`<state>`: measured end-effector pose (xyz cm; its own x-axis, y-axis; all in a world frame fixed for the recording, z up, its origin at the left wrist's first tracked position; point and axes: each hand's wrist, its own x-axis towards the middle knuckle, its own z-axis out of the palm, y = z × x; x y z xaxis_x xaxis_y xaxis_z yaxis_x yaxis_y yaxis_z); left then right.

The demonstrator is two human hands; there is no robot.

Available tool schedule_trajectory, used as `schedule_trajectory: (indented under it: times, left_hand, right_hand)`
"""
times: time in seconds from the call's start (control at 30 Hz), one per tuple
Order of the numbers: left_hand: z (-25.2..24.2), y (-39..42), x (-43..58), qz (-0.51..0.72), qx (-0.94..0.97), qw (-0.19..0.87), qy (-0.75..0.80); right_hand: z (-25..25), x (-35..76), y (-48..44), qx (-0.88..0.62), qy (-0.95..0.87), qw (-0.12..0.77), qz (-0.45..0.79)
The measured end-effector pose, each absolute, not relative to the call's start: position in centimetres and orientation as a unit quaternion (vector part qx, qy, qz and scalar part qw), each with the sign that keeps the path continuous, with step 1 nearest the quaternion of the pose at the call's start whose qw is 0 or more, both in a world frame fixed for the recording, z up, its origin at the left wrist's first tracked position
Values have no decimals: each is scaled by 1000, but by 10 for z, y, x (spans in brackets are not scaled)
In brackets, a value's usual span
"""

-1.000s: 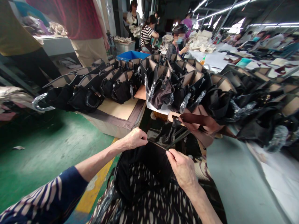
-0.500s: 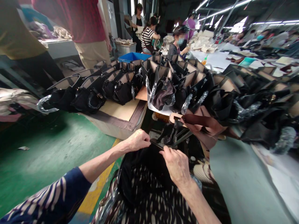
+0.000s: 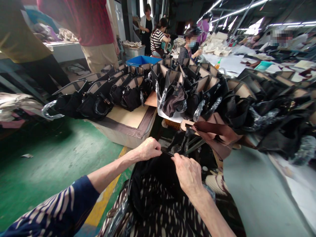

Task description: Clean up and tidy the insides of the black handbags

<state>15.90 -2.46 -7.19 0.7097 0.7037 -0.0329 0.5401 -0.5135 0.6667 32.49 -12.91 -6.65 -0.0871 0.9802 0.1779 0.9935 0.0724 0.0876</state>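
Observation:
A black bag (image 3: 158, 169) rests on my lap, its far rim raised between my hands. My left hand (image 3: 149, 148) is closed on the left part of that rim, thumb and fingers pressed together. On the right part, my right hand (image 3: 188, 172) pinches the same edge with its thumb and bent fingers. Plastic wrap shows on the bag's left side, near my patterned clothing. The underside and much of the bag's outer face are hidden from me.
Rows of black handbags (image 3: 133, 93) with plastic-wrapped handles fill the surfaces ahead. A brown leather piece (image 3: 214, 130) hangs over the edge in front. To the right is a grey-green tabletop (image 3: 256, 187). A blue bin (image 3: 142, 61) and several people are farther back.
The view has shifted slightly. Both hands keep their grip on the rim of the black bag, with almost no movement.

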Motion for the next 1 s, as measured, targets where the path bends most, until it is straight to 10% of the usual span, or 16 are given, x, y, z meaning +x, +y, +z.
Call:
schedule_trajectory:
  times: [1.0]
  left_hand:
    - [-50,-40,128,105,783,478,383]
  right_hand:
    - [-19,316,-133,-634,-763,-23,-120]
